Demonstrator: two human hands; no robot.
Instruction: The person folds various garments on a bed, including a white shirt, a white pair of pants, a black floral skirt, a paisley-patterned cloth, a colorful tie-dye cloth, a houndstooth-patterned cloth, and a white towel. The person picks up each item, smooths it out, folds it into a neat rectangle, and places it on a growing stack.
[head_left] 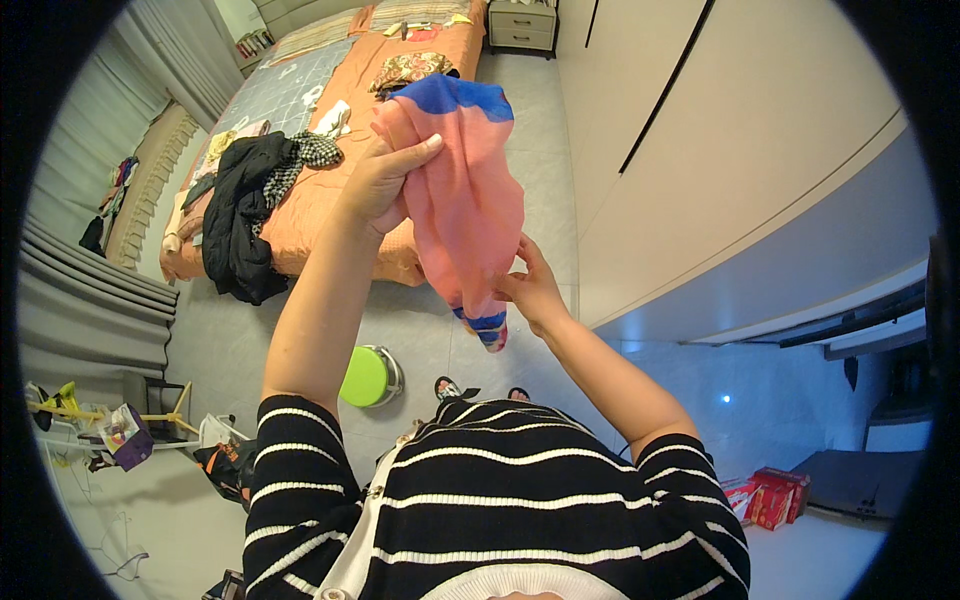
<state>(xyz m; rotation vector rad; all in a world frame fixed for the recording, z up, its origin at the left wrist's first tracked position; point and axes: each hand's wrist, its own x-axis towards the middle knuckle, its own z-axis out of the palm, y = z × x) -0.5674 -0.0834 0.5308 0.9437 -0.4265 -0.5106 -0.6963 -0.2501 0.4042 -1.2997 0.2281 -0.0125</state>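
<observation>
A thin pink scarf with a blue band at its top hangs in front of me. My left hand grips its upper left side, thumb lying over the cloth. Lower down, my right hand pinches the scarf's right edge between fingers and thumb. Below that, the scarf narrows to a blue, white and multicoloured end that dangles over the floor. The fabric is gathered in loose folds, and the left fingers behind it are hidden.
An orange-covered bed lies ahead, bearing a black jacket, a checked cloth and other clothes. A green round stool stands near my feet. Pale wardrobe doors run along the right. A nightstand is at the back.
</observation>
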